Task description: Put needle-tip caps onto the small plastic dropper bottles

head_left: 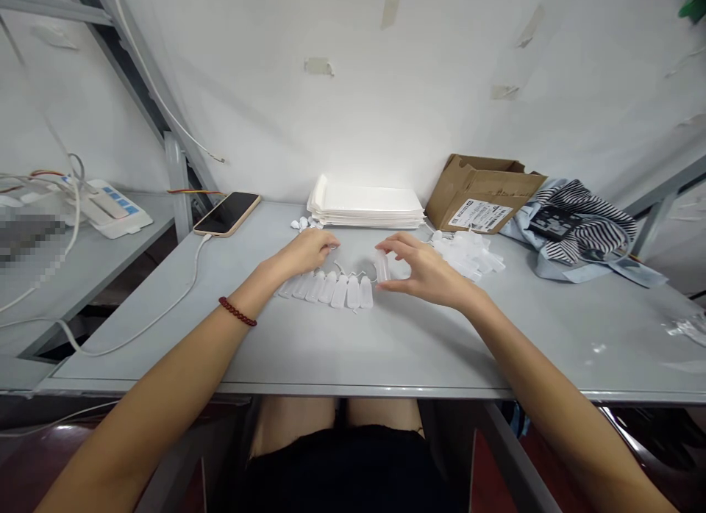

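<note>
Counting two hands over one grey table (331,355), we see the right hand (423,272) with thumb and fingertips clamped on one plastic piece (382,266), just right of a row of about eight alike (340,292). The left hand (306,250) curls above the row's far side; we cannot tell whether it grips anything. The held piece looks slim, frosted and translucent. Behind, we find one white stack (369,208), one cardboard box (477,193) and one phone (228,214).

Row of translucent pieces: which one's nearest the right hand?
The right-end piece, between thumb and fingers of the right hand; the row's others lie left of it.
</note>
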`<state>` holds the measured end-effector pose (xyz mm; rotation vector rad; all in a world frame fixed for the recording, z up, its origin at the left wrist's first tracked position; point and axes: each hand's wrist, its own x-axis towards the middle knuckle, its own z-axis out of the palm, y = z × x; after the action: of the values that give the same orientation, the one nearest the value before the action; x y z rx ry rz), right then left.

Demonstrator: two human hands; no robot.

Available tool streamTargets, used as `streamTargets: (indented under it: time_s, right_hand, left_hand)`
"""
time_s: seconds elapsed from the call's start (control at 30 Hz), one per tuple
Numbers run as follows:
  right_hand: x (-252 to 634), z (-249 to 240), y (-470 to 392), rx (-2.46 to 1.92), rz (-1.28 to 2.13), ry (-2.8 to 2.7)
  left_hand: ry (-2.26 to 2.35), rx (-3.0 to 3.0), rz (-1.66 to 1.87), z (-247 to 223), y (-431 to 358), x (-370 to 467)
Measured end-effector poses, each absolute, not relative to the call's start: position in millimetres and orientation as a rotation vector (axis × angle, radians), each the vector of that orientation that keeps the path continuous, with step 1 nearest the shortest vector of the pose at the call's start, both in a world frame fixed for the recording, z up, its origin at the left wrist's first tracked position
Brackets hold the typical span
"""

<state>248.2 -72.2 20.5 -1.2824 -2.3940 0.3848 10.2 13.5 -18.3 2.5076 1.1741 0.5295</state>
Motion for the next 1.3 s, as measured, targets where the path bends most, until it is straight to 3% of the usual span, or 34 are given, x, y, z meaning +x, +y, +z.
streamTargets:
  time_s: [0.53,0.93,1.1,1.3]
  right_hand:
    - [246.4,21.6,-73.7,-1.103,0.427,-2.143]
    - [246.1,24.6,-76.1,-1.06,0.978,-1.878]
    - [243.0,28.5,-77.7,-0.966,1.34,-1.727]
    - [241.6,22.4,-73.0,-0.763,1.544,-1.655]
  left_hand:
    - [1.278,2.453,0.56,-19.7,20.1,4.3]
    - [1.22,2.265,0.701,-5.6,9.0,4.4]
    - [0.991,2.065,0.801,14.0,-11.2,14.9]
    - [0.744,1.849,0.748,19.7,-27.8,24.6]
